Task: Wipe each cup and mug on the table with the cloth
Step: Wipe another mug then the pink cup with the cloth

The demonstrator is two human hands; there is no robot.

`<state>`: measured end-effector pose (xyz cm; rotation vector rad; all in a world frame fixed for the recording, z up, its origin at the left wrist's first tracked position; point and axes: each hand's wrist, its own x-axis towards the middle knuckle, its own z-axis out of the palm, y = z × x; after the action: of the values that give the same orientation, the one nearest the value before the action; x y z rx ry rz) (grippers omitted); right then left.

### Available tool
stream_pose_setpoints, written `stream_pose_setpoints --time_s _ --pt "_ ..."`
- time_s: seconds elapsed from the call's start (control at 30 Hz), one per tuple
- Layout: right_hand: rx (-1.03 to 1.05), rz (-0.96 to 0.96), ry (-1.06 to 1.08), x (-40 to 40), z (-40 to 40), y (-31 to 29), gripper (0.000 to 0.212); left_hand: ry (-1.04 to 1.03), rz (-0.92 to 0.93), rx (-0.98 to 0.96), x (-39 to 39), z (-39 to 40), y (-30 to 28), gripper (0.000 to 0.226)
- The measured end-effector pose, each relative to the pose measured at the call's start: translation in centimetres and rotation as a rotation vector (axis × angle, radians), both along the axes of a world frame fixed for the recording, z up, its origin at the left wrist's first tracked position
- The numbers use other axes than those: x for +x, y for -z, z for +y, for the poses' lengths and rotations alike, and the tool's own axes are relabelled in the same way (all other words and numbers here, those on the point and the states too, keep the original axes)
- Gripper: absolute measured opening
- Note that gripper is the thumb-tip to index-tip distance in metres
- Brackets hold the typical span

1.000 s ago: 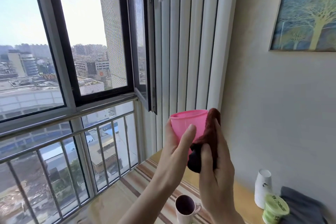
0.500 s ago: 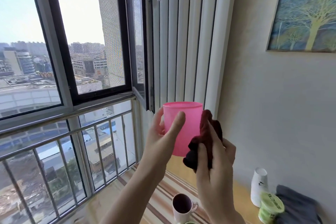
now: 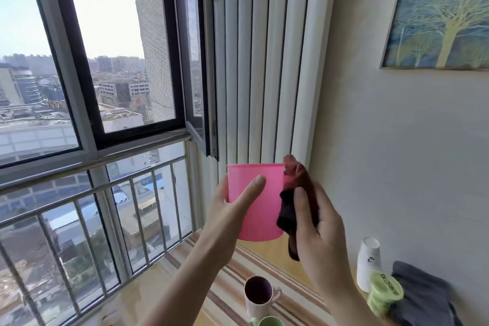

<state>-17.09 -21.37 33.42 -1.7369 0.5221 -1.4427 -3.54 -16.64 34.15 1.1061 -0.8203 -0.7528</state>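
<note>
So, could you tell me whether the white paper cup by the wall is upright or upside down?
Upside down: the white paper cup rests on its wide mouth, narrow closed base on top.

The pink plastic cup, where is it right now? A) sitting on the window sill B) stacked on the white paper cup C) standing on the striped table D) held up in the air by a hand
D: the left hand grips the pink plastic cup well above the striped table, while the right hand presses a dark red cloth to its side.
</note>
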Motion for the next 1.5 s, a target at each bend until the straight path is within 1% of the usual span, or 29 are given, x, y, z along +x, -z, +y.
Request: stream_pose_setpoints --time_s 0.1,0.13,0.2,0.27,0.33,0.43,0.53,0.6,0.67,0.77,0.83,0.9,0.93,1.0,1.03,1.13,1.17,1.2,1.27,1.33,1.37,1.4,1.43,1.5 --pt "-0.029 0.024 0.108 0.7 0.0 0.4 0.037 0.002 -0.022 -0.023 0.2 -0.1 0.2 0.072" --pt "-0.049 0.024 0.147 0.8 -0.2 0.6 0.037 0.007 -0.049 -0.013 0.2 0.0 0.3 0.070" --pt "-0.070 0.024 0.200 1.0 -0.4 1.1 0.038 0.013 -0.106 0.019 -0.1 0.1 0.5 0.074" --pt "-0.115 0.029 0.246 1.3 -0.2 1.6 0.038 -0.038 -0.135 0.007 -0.6 -0.2 0.6 0.078" --pt "-0.151 0.002 0.276 1.8 0.4 2.1 0.040 -0.105 -0.067 -0.043 -0.6 -0.5 0.6 0.071" --pt "-0.183 -0.025 0.271 1.9 1.0 2.7 0.038 -0.102 0.084 -0.054 -0.4 -0.7 0.3 0.064" --pt "-0.183 0.002 0.220 1.0 0.8 3.0 0.038 -0.077 0.163 -0.024 0.3 -0.7 0.2 0.059" --pt "-0.095 -0.068 0.123 0.2 0.3 2.6 0.036 -0.054 0.209 -0.035 1.0 -0.7 -0.1 0.058" --pt "-0.019 -0.114 -0.013 -0.1 -0.3 1.8 0.038 -0.004 0.192 -0.042 1.4 -0.8 -0.1 0.062" --pt "-0.030 -0.029 -0.158 0.7 -0.6 0.9 0.044 0.177 0.160 -0.036 1.0 -1.1 0.0 0.062" --pt "-0.050 0.014 -0.194 1.4 -0.7 1.0 0.053 0.262 0.174 -0.038 0.8 -1.1 0.0 0.066" --pt "-0.016 -0.026 -0.212 1.6 -1.0 1.0 0.057 0.284 0.151 -0.061 1.2 -1.4 0.5 0.076" --pt "0.006 -0.054 -0.212 1.5 -1.2 1.0 0.056 0.288 0.126 -0.075 1.4 -1.4 0.7 0.079" --pt "-0.003 -0.074 -0.160 1.3 -1.3 1.1 0.052 0.293 0.086 -0.088 1.5 -1.4 0.8 0.077" --pt "-0.029 -0.068 -0.098 1.3 -1.3 1.2 0.050 0.284 0.073 -0.074 1.5 -1.4 0.7 0.074" --pt "-0.190 -0.009 0.134 1.6 -1.4 1.8 0.047 0.242 0.023 0.020 1.2 -1.4 0.3 0.060" --pt "-0.252 0.016 0.188 1.8 -1.5 2.0 0.047 0.270 0.032 0.030 0.9 -1.2 0.1 0.051" --pt "-0.305 0.039 0.235 1.9 -1.7 2.1 0.047 0.298 0.061 0.028 0.7 -1.0 -0.1 0.048" --pt "-0.397 0.074 0.282 2.2 -1.4 2.0 0.047 0.316 0.113 0.012 0.4 -0.5 -0.4 0.059" --pt "-0.462 0.115 0.272 2.3 -1.1 2.0 0.046 0.323 0.082 -0.011 0.2 -0.3 -0.7 0.069" --pt "-0.465 0.118 0.258 2.3 -1.0 2.1 0.046 0.300 0.051 0.002 0.2 -0.4 -0.5 0.083" --pt "-0.447 0.099 0.238 2.1 -0.9 2.2 0.046 0.287 0.039 0.020 0.3 -0.4 -0.2 0.094" --pt "-0.408 0.063 0.211 1.9 -0.9 2.3 0.045 0.285 0.060 0.016 0.4 -0.5 0.0 0.100" --pt "-0.273 -0.002 0.155 1.4 -1.0 2.5 0.046 0.285 0.119 -0.008 0.8 -0.4 0.3 0.100"
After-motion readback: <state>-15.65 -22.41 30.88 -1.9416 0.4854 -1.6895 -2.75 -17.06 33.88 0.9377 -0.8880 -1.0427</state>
